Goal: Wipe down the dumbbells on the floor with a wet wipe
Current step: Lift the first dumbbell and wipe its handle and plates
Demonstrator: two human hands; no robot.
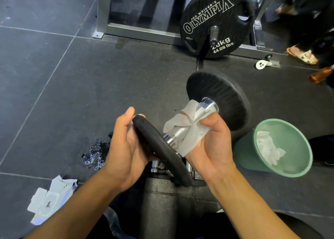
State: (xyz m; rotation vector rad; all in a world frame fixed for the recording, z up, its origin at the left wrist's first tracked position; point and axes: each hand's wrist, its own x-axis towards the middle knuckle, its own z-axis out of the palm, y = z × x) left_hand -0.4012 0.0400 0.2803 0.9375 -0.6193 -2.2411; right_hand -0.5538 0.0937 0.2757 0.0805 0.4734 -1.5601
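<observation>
Nearest, lower left on the dark floor (pixel 54 94): an opened pack of wipes (pixel 50 199), lying flat, with a wet patch (pixel 95 153) a little beyond it. Then the left hand (pixel 124 148), gripping the near plate (pixel 155 144) of the dumbbell (pixel 178 130), thumb up along the rim, fingers curled behind the disc and mostly hidden. Right hand (pixel 211 142) just across from it, fingers clamped round the ribbed chrome handle through the wet wipe (pixel 189 135), thumb pressed on top. Dumbbell tilted between both hands, near plate low, far plate (pixel 226 94) farther off and to the right; cannot tell whether that far plate touches the floor. Under the near plate, chrome bar ends (pixel 154 166) down on the floor. To the right, a green bin (pixel 244 152) tipped toward the camera, crumpled used wipes (pixel 267 148) inside. Farthest back, a black Olympia weight plate (pixel 215 21) on a bar stub, against a grey metal frame (pixel 137 30)
</observation>
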